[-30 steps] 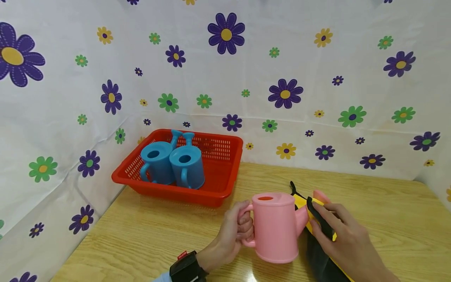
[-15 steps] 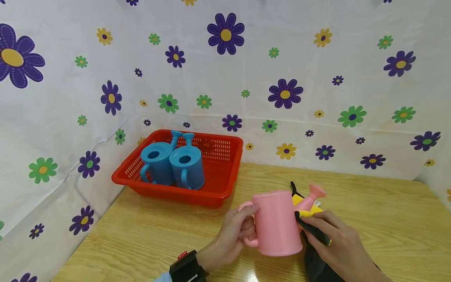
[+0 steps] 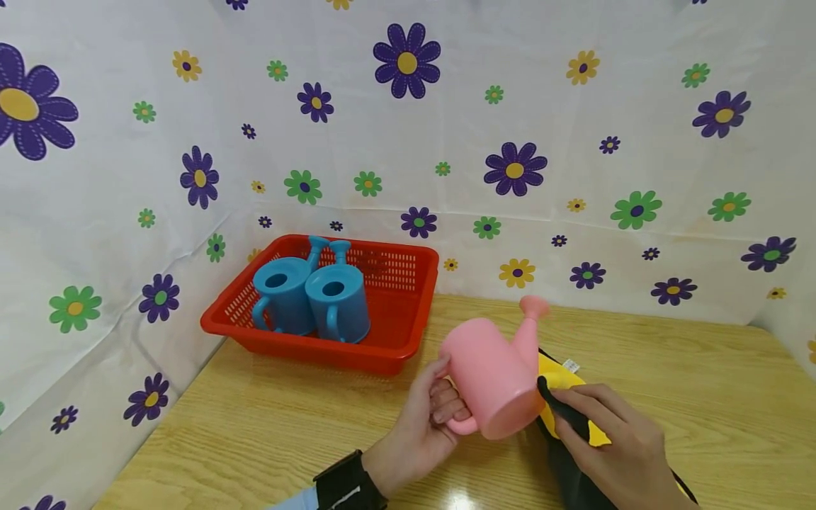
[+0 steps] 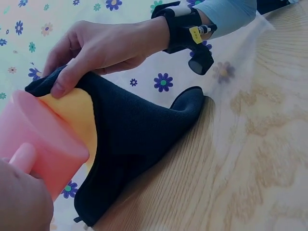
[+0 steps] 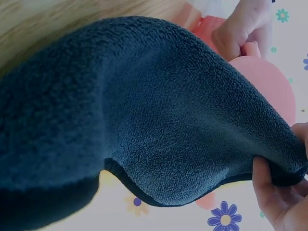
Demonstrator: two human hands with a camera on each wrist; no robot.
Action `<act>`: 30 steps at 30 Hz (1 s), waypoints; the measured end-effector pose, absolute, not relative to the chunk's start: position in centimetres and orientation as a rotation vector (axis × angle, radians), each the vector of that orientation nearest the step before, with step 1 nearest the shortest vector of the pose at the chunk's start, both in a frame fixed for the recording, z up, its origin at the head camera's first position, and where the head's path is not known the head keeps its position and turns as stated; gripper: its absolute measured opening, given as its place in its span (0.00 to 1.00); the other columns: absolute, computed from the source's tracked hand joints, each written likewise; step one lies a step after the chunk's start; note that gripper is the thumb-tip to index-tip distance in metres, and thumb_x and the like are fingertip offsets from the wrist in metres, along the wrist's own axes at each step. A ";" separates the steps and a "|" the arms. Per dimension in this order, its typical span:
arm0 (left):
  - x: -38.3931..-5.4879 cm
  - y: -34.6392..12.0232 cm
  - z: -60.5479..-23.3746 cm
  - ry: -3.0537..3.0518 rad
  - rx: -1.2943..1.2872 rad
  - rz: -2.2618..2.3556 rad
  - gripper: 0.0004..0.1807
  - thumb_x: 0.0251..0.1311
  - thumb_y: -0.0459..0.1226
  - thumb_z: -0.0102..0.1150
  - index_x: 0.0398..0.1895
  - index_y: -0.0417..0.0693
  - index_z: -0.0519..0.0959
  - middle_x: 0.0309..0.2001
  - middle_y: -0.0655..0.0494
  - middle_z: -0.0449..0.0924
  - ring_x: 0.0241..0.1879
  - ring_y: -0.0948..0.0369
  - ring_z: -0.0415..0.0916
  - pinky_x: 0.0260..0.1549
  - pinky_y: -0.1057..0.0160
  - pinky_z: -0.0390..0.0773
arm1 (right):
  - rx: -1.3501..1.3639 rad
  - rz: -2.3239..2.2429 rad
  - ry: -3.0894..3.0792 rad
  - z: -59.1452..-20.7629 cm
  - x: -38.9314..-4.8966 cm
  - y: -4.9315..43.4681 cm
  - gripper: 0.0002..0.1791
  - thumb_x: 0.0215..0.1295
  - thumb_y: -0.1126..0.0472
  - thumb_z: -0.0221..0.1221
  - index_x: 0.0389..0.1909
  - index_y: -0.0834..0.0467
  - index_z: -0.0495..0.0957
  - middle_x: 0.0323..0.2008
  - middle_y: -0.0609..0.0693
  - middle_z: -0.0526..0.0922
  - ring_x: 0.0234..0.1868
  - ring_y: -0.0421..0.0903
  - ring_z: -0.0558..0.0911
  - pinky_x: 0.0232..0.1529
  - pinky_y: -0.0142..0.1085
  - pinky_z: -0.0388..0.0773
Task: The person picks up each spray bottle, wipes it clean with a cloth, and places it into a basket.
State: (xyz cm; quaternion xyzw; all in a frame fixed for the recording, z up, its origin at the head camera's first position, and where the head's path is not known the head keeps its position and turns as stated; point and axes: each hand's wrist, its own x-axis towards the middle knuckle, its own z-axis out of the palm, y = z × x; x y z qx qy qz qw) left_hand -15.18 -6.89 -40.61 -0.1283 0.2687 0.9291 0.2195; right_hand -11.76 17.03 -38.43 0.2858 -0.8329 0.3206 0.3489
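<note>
A pink watering can is held tilted above the table, its rose pointing up and away. My left hand grips it by the handle, fingers curled round. My right hand pinches the edge of a cloth, dark grey on one side and yellow on the other. In the left wrist view, the yellow side lies against the can near its base. The cloth's lower part hangs down and touches the wooden table. The right wrist view shows mostly the cloth's dark side, with the can partly hidden behind it.
A red plastic basket stands at the back left of the wooden table. Inside it are two blue watering cans. A white flower-printed sheet rises behind the table and along its left side.
My left hand has tipped and raised the pink watering can, so its base now faces toward me and its rose points upward. My right hand has shifted slightly left with the cloth.
</note>
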 end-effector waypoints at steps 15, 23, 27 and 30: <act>-15.3 -7.1 -41.0 0.762 -0.337 2.578 0.28 0.64 0.50 0.60 0.12 0.57 0.57 0.12 0.67 0.55 0.12 0.71 0.54 0.21 0.72 0.55 | 1.102 0.703 -2.021 -39.6 -11.9 14.3 0.21 0.75 0.46 0.49 0.42 0.56 0.84 0.39 0.46 0.86 0.37 0.39 0.85 0.46 0.20 0.77; -15.2 -8.1 -41.4 0.876 -0.301 2.559 0.27 0.64 0.50 0.60 0.14 0.57 0.57 0.12 0.66 0.56 0.12 0.69 0.55 0.24 0.71 0.58 | 1.208 0.650 -2.085 -40.4 -10.9 12.7 0.21 0.76 0.45 0.44 0.44 0.53 0.82 0.40 0.44 0.84 0.37 0.38 0.83 0.40 0.21 0.78; -15.6 -8.3 -41.1 0.928 -0.241 2.532 0.27 0.65 0.51 0.59 0.15 0.57 0.57 0.13 0.66 0.55 0.13 0.69 0.54 0.25 0.71 0.58 | 1.182 0.644 -2.155 -40.3 -10.7 12.6 0.23 0.75 0.44 0.41 0.44 0.52 0.82 0.40 0.43 0.83 0.36 0.36 0.82 0.40 0.21 0.77; -16.0 -8.1 -41.3 0.939 -0.217 2.518 0.26 0.66 0.50 0.58 0.15 0.57 0.57 0.14 0.66 0.54 0.13 0.69 0.54 0.25 0.71 0.57 | 1.157 0.631 -2.174 -40.4 -10.7 12.7 0.24 0.75 0.43 0.41 0.44 0.51 0.82 0.40 0.42 0.84 0.36 0.35 0.82 0.40 0.20 0.77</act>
